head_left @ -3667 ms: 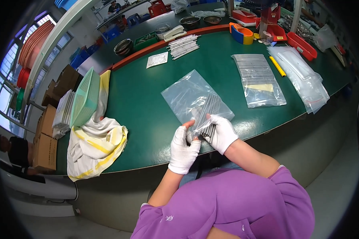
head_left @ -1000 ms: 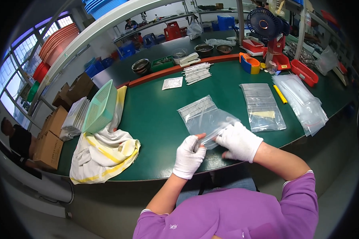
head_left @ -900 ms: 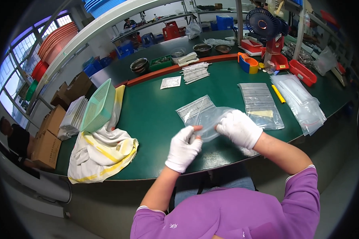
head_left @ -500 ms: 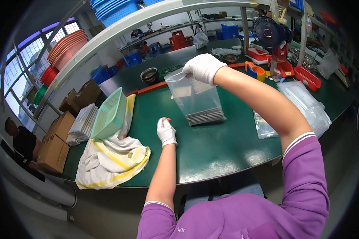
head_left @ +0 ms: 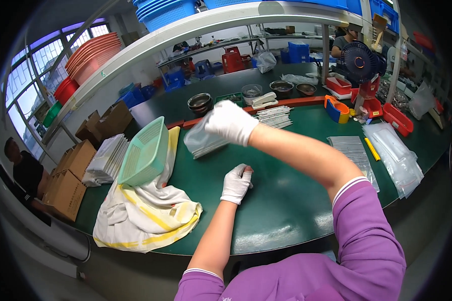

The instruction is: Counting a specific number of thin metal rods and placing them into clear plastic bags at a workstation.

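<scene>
My right hand (head_left: 231,122), in a white glove, grips the top of a clear plastic bag (head_left: 198,134) above the left-middle part of the green table (head_left: 281,200). A bundle of thin grey strips (head_left: 210,148) lies along the bag's lower edge; my glove and wrist hide part of the bag. My left hand (head_left: 236,183), in a white glove with bare fingertips, is closed just over the table, nearer to me, with nothing visible in it. Beyond my right wrist lie several thin pale strips (head_left: 274,117) and a small white stack (head_left: 264,100).
A light green basket (head_left: 144,153) stands on a white-and-yellow cloth (head_left: 148,215) at left. On the right are a layer of grey strips (head_left: 353,154), a yellow marker-like stick (head_left: 371,149), flat plastic bags (head_left: 392,155), an orange-and-blue tape dispenser (head_left: 337,110) and a fan (head_left: 359,62). Metal bowls (head_left: 200,102) stand behind.
The bag has moved left with my right hand and tilted, uncovering the pale strips behind. My left hand has moved right. The view has shifted, showing the grey strips on the right more fully.
</scene>
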A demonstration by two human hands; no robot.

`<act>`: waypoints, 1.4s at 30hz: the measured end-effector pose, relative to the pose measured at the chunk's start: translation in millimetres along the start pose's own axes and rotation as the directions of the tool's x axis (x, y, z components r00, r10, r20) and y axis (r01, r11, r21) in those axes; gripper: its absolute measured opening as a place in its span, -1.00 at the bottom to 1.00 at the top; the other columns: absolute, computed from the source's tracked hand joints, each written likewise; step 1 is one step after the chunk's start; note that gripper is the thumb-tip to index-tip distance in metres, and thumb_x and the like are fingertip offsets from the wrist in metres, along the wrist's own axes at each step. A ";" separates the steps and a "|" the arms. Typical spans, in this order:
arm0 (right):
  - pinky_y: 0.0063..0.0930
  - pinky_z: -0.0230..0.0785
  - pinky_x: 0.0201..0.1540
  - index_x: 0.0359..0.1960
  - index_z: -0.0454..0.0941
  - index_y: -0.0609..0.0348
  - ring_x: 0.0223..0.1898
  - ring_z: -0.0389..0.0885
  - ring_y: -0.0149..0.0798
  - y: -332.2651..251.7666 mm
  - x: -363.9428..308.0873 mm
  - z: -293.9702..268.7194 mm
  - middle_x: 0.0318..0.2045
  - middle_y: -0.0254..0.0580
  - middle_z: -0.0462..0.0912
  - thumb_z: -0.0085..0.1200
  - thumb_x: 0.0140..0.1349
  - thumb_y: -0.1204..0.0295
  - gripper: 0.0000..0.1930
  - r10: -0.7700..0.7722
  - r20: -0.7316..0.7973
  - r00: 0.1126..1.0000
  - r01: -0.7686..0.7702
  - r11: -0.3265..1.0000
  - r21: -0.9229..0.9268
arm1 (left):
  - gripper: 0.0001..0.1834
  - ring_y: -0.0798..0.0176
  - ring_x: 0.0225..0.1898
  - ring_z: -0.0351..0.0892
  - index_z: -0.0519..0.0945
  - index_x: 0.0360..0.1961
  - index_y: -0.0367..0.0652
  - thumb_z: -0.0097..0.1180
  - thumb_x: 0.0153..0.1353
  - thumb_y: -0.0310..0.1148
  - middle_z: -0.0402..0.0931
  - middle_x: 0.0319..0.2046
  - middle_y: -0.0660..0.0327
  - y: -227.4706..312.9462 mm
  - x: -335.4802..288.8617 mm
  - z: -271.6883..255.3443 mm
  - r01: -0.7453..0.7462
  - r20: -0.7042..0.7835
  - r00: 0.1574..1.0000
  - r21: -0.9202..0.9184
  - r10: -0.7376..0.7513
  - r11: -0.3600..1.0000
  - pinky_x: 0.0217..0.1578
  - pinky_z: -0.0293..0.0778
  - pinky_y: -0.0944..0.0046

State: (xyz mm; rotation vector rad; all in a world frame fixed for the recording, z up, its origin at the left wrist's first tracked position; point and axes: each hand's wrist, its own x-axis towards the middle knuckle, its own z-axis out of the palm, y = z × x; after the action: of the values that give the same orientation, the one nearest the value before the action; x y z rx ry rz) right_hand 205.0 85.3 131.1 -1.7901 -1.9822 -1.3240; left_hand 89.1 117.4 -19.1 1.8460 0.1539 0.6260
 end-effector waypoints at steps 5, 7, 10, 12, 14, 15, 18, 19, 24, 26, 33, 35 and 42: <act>-0.29 0.37 -0.18 -0.49 0.47 0.05 -0.37 0.56 -0.19 -56.6 -63.3 -10.6 -0.56 -0.29 0.52 0.04 -0.09 0.40 -0.90 -0.172 0.106 0.979 0.133 0.945 0.300 | -0.78 0.20 -0.49 0.57 0.53 -0.24 -0.26 -0.02 0.19 -0.33 0.55 -0.41 0.16 -24.3 11.4 -6.3 0.330 0.131 0.918 0.267 -0.373 0.906 -0.38 0.49 0.30; -0.19 0.38 -0.12 -0.34 0.46 0.06 -0.33 0.56 -0.18 -66.4 -67.3 -30.3 -0.51 -0.22 0.51 0.07 -0.08 0.42 -0.80 -0.272 -0.060 0.960 0.265 0.826 0.498 | -0.59 0.12 0.09 0.33 0.35 0.06 -0.13 -0.06 0.22 -0.21 0.33 0.05 0.05 -90.7 9.2 -19.8 -0.297 0.205 0.954 0.536 0.220 0.790 0.07 0.27 0.22; -0.18 0.39 -0.10 -0.31 0.48 0.09 -0.30 0.56 -0.11 -28.9 -114.1 -30.1 -0.50 -0.18 0.52 0.08 -0.10 0.48 -0.77 0.135 -0.101 0.986 -0.046 0.790 0.612 | -0.55 0.33 -0.47 0.51 0.38 0.07 -0.13 -0.14 0.30 -0.06 0.53 -0.27 0.18 -29.5 12.5 -0.7 0.312 0.184 0.929 0.075 -0.320 0.947 -0.38 0.41 0.37; -0.19 0.39 -0.10 -0.32 0.52 0.12 -0.27 0.56 -0.05 5.6 -132.4 -3.6 -0.44 -0.14 0.56 0.08 -0.12 0.48 -0.76 0.470 0.039 0.882 -0.450 0.813 0.371 | -0.46 0.47 -0.66 0.40 0.37 0.10 -0.20 -0.17 0.31 0.02 0.55 -0.40 0.22 -22.1 3.8 4.6 0.124 0.120 0.988 -0.200 -0.101 0.972 -0.57 0.32 0.45; -0.19 0.38 -0.07 -0.25 0.52 0.14 -0.16 0.52 0.00 38.2 -156.8 29.0 -0.31 -0.07 0.56 0.09 -0.07 0.45 -0.73 0.633 0.391 0.668 -0.684 0.730 -0.012 | -0.40 0.49 -0.63 0.41 0.29 0.16 -0.27 -0.16 0.31 0.02 0.55 -0.38 0.23 -13.9 3.5 7.8 0.100 0.053 0.995 -0.256 -0.089 0.961 -0.56 0.33 0.48; -0.19 0.37 -0.06 -0.24 0.53 0.14 -0.13 0.51 0.00 48.0 -165.4 38.6 -0.26 -0.04 0.55 0.09 -0.03 0.42 -0.74 0.653 0.423 0.628 -0.714 0.700 -0.020 | -0.38 0.50 -0.63 0.41 0.25 0.18 -0.29 -0.14 0.30 -0.01 0.55 -0.38 0.24 -7.9 3.1 8.7 0.116 0.038 0.993 -0.261 -0.110 0.958 -0.58 0.33 0.50; -0.19 0.35 -0.02 -0.25 0.54 0.14 -0.11 0.50 0.00 67.8 -176.9 73.0 -0.24 -0.02 0.55 0.09 0.05 0.31 -0.75 0.685 0.398 0.611 -0.745 0.667 -0.003 | -0.38 0.50 -0.63 0.41 0.22 0.21 -0.28 -0.11 0.30 -0.03 0.55 -0.36 0.25 -9.7 2.0 9.0 0.129 0.046 0.992 -0.225 -0.121 0.966 -0.57 0.34 0.49; -0.19 0.34 -0.02 -0.26 0.55 0.14 -0.11 0.51 -0.01 73.6 -174.8 83.4 -0.26 -0.03 0.55 0.09 0.06 0.28 -0.74 0.705 0.404 0.583 -0.761 0.648 -0.032 | -0.39 0.50 -0.64 0.40 0.23 0.20 -0.28 -0.08 0.29 -0.05 0.55 -0.37 0.27 -10.2 1.3 9.4 0.153 0.056 0.988 -0.215 -0.144 0.964 -0.57 0.34 0.50; -0.19 0.37 -0.09 -0.34 0.58 0.17 -0.16 0.54 -0.05 87.2 -174.4 119.7 -0.29 -0.06 0.58 0.05 0.08 0.24 -0.74 0.747 0.447 0.491 -0.771 0.612 -0.175 | -0.34 0.50 -0.57 0.45 0.22 0.18 -0.34 -0.08 0.28 0.00 0.53 -0.38 0.21 -9.6 -1.6 8.7 0.200 0.112 0.978 -0.257 -0.177 0.945 -0.53 0.35 0.53; -0.18 0.39 -0.13 -0.41 0.59 0.18 -0.21 0.56 -0.05 86.9 -173.2 125.5 -0.34 -0.06 0.59 0.04 0.08 0.24 -0.74 0.767 0.403 0.499 -0.780 0.600 -0.177 | -0.34 0.50 -0.57 0.45 0.23 0.17 -0.35 -0.06 0.27 0.00 0.53 -0.38 0.21 -10.4 -1.2 7.1 0.208 0.103 0.977 -0.273 -0.186 0.939 -0.53 0.35 0.53; -0.18 0.41 -0.15 -0.39 0.60 0.11 -0.24 0.57 -0.03 61.6 -169.5 97.4 -0.39 -0.07 0.60 0.02 0.09 0.22 -0.76 0.785 0.420 0.455 -0.834 0.541 -0.109 | -0.45 0.48 -0.55 0.45 0.26 0.15 -0.34 -0.03 0.29 -0.14 0.53 -0.38 0.26 -13.9 1.3 1.8 0.272 0.130 0.961 -0.332 -0.242 0.903 -0.47 0.37 0.53; -0.17 0.42 -0.18 -0.40 0.61 0.08 -0.26 0.56 -0.03 44.4 -174.7 83.8 -0.38 -0.09 0.59 0.01 0.11 0.21 -0.76 0.774 0.396 0.494 -0.823 0.563 -0.073 | -0.47 0.48 -0.53 0.46 0.27 0.16 -0.31 0.00 0.27 -0.19 0.53 -0.36 0.26 -13.5 2.8 3.3 0.231 0.107 0.972 -0.286 -0.208 0.930 -0.44 0.39 0.52; -0.16 0.41 -0.22 -0.43 0.58 0.04 -0.29 0.54 -0.03 -46.2 -179.9 3.2 -0.40 -0.11 0.56 0.04 0.07 0.21 -0.80 0.620 0.478 0.622 -0.754 0.639 0.153 | -0.14 0.15 0.01 0.40 0.24 0.21 -0.22 0.39 -0.13 -0.26 0.33 0.08 0.05 -11.1 -5.6 13.7 -0.087 0.144 0.987 0.107 0.071 0.990 0.04 0.35 0.19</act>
State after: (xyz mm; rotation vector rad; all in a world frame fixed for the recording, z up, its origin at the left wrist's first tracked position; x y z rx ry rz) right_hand 215.1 -37.5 -8.0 -2.3796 -1.2329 -0.3596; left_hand 93.2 107.7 -34.3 2.0065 0.0237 0.5499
